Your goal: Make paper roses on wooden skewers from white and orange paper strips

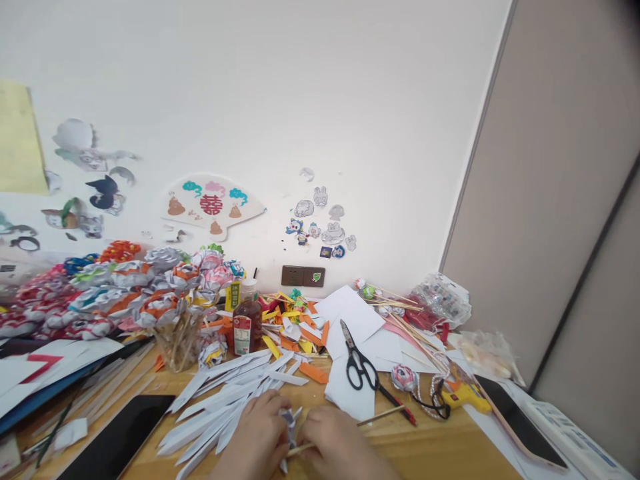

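My left hand [265,427] pinches a small folded white paper piece [291,421]; my right hand [333,437] is closed round a thin pale wooden stick [301,450], its end against the paper between my hands. Beyond lie long white paper strips [220,407], then black-handled metal scissors [351,348]. The dark-red liquid's bottle [254,312] has a red-and-white label [243,335], unreadably small. On the wall, a white fan-shaped card [225,200] reads red "囍".

Lone head cam, person-worn, faces fwd & down over worktop [435,448] to wall [300,80], w/ L hand [263,427] & R hand [335,437] close at btm ctr.
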### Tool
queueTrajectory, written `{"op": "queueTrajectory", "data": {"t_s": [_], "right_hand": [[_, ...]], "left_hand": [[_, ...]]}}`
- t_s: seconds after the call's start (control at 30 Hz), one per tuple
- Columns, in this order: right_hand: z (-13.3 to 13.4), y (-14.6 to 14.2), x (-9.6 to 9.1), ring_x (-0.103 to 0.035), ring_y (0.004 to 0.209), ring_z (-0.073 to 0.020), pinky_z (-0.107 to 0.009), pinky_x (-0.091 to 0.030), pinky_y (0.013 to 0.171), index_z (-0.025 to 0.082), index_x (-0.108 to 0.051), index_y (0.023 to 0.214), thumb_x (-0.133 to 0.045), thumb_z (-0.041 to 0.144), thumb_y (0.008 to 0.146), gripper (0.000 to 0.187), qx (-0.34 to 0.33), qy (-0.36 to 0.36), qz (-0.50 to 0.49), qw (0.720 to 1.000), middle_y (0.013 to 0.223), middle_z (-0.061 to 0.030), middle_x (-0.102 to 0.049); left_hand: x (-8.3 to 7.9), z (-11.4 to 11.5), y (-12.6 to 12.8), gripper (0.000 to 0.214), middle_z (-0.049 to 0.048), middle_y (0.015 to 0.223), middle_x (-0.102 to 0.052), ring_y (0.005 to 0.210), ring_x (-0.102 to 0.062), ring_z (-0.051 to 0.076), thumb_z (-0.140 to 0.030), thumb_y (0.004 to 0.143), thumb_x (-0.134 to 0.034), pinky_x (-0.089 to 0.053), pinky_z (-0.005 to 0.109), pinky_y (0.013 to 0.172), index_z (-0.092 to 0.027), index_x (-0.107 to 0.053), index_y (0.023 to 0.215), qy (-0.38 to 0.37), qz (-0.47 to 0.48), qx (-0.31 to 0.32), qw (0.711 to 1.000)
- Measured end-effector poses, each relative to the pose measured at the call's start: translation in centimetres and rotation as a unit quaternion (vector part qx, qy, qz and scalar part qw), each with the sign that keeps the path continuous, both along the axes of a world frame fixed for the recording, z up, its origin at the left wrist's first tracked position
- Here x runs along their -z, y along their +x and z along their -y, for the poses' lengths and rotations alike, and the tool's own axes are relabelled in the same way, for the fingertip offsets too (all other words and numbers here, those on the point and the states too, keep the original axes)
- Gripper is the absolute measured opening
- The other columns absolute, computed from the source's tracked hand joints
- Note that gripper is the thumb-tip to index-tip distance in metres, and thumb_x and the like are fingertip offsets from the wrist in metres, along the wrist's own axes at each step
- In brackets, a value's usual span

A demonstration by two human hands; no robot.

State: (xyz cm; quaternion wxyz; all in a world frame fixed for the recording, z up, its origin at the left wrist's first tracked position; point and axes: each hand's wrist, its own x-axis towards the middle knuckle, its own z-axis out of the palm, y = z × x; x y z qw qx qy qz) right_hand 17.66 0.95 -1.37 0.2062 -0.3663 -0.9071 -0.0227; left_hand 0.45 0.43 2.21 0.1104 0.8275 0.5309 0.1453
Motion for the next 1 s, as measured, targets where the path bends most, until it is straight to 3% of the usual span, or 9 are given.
{"op": "queueTrajectory", "data": {"t_s": [0.23, 0.4, 0.67, 0.8, 1.0], "right_hand": [[0.3, -0.1, -0.5, -0.061, 0.068, -0.0168, -0.022, -0.044, 0.061, 0.019, -0.065, 0.078, -0.065, 0.011, 0.073, 0.009, 0.0, 0.003, 0.006, 1.0, 0.076, 0.0, -0.068], [0.1, -0.1, -0.3, -0.06, 0.067, -0.0163, -0.022, -0.043, 0.06, 0.02, -0.064, 0.078, -0.063, 0.012, 0.074, 0.009, 0.004, -0.008, 0.006, 1.0, 0.076, 0.0006, -0.067], [0.3, 0.0, -0.2, -0.06, 0.07, -0.0158, -0.021, -0.042, 0.063, 0.02, -0.064, 0.081, -0.061, 0.014, 0.077, 0.008, 0.012, -0.02, 0.011, 1.0, 0.08, 0.0004, -0.068], [0.5, 0.0, -0.9, -0.061, 0.072, -0.0163, -0.021, -0.041, 0.063, 0.019, -0.065, 0.08, -0.06, 0.014, 0.079, 0.007, 0.017, -0.036, 0.03, 0.999, 0.08, -0.0005, -0.069], [0.5, 0.1, -1.3, -0.061, 0.072, -0.0162, -0.022, -0.04, 0.063, 0.019, -0.065, 0.079, -0.059, 0.015, 0.082, 0.008, 0.022, -0.041, 0.035, 0.998, 0.08, -0.0009, -0.069]], "left_hand": [[-0.7, 0.5, 0.2, 0.023, 0.0038, 0.115, -0.07, 0.119, -0.05, 0.028, -0.006, 0.062, -0.058, -0.035, 0.037, 0.096, -0.022, -0.074, 0.065, -0.004, -0.008, -0.01, 1.0], [-0.4, 0.4, 0.0, 0.021, 0.0048, 0.112, -0.07, 0.116, -0.052, 0.027, -0.005, 0.062, -0.058, -0.035, 0.036, 0.094, -0.021, -0.072, 0.065, 0.007, 0.002, -0.002, 1.0], [-0.7, 0.7, -0.4, 0.019, 0.0058, 0.087, -0.07, 0.085, -0.061, 0.023, -0.009, 0.062, -0.053, -0.041, 0.03, 0.073, -0.019, -0.062, 0.075, 0.001, 0.024, -0.022, 0.999], [-1.3, 1.0, -0.5, 0.026, 0.0068, 0.091, -0.069, 0.085, -0.061, 0.022, -0.007, 0.065, -0.052, -0.041, 0.028, 0.071, -0.019, -0.055, 0.088, -0.027, 0.063, -0.015, 0.998], [-0.5, 0.2, -0.9, 0.029, 0.004, 0.089, -0.067, 0.083, -0.061, 0.021, -0.007, 0.062, -0.053, -0.042, 0.026, 0.071, -0.021, -0.05, 0.087, -0.046, 0.119, 0.003, 0.992]]}}
